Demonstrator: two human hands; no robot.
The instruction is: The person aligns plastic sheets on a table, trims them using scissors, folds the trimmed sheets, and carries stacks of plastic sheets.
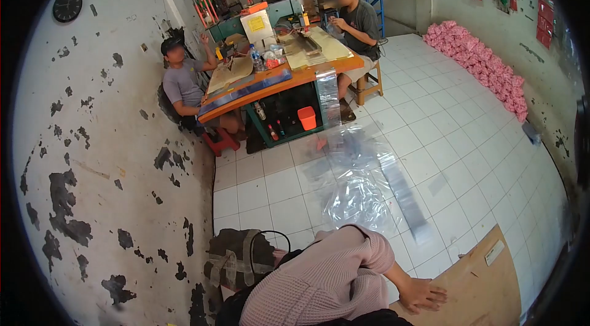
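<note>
My left hand lies flat, palm down, on a brown board at the lower right. Its fingers are stretched out and slightly apart, holding nothing. A pink knit sleeve covers that arm, which bends at the elbow across the lower middle of the view. A pale label sits near the board's right edge. Beyond the board, clear plastic sheets and a long plastic strip lie on the tiled floor. I cannot see my right hand.
Ahead, two people sit at an orange-edged worktable with machines. A red bin stands beneath it. A taped dark bundle sits at my left. Pink bundles line the right wall.
</note>
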